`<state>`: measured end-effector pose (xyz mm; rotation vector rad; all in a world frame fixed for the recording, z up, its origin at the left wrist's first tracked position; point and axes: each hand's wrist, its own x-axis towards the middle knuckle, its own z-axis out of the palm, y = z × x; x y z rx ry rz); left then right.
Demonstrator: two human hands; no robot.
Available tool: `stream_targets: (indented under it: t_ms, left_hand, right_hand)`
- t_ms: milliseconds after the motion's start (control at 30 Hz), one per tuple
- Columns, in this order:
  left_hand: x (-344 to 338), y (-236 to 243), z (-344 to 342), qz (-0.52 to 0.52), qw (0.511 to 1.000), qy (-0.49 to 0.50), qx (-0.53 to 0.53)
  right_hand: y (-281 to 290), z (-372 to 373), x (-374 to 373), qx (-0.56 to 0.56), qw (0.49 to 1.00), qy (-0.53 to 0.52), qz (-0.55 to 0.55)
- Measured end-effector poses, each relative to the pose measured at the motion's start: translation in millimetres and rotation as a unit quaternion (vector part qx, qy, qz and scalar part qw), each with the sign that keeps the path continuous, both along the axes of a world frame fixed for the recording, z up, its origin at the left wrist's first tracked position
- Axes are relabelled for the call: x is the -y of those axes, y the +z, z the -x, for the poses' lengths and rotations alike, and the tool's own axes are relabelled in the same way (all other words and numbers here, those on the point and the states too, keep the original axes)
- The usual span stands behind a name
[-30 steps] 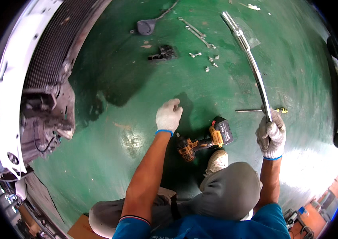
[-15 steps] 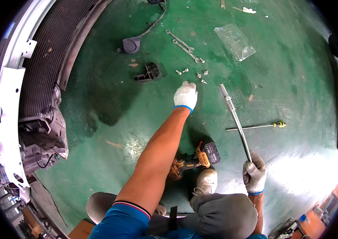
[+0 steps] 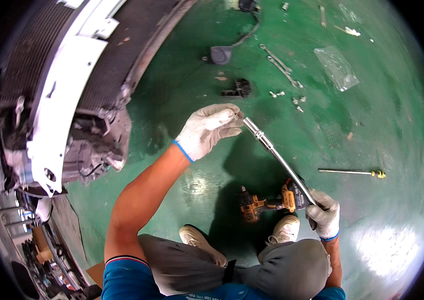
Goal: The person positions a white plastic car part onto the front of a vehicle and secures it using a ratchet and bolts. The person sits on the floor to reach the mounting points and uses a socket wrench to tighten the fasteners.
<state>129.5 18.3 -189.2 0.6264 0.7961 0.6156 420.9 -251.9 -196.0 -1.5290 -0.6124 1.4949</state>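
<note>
My right hand [image 3: 324,214], in a white work glove, is closed round the lower end of a long chrome socket wrench [image 3: 287,166]. The tool slants up and left, its socket end toward my other hand. My left hand [image 3: 211,127], gloved too, is raised beside that socket end with thumb and fingers pinched together. Whatever sits between those fingertips is too small to name. Several bolts [image 3: 296,101] lie on the green floor beyond the socket, near two combination wrenches [image 3: 283,70]. A black plastic bracket [image 3: 238,89] rests past my left hand.
A yellow-and-black cordless impact driver [image 3: 267,202] lies in front of my shoes. A long screwdriver [image 3: 352,172] is at the right. Farther off are a clear plastic bag [image 3: 337,69] and a dark horn-shaped part [image 3: 221,55] with a cable. A vehicle front with a white crossbeam [image 3: 72,95] fills the left.
My left hand has drawn back from beside the bolts, turned over and come to the socket end. The wrench now tilts farther left. The view has shifted left, showing more of the vehicle front.
</note>
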Motion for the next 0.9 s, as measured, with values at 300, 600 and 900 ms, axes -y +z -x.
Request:
stream_targets:
  t_ms: [300, 600, 900]
  left_hand:
    - [44.6, 52.4, 72.1, -0.072, 0.994, 0.077, 0.035]
    - [73.0, 72.6, 123.7, -0.115, 0.982, 0.094, 0.114]
    - [97.3, 89.4, 158.8, -0.168, 0.965, 0.152, 0.133]
  right_hand:
    - [25.1, 42.0, -21.2, -0.007, 0.996, 0.078, -0.033]
    - [30.9, 76.1, -26.8, -0.081, 0.991, 0.094, -0.054]
    - [47.4, 100.1, -41.0, -0.069, 0.981, 0.150, -0.099]
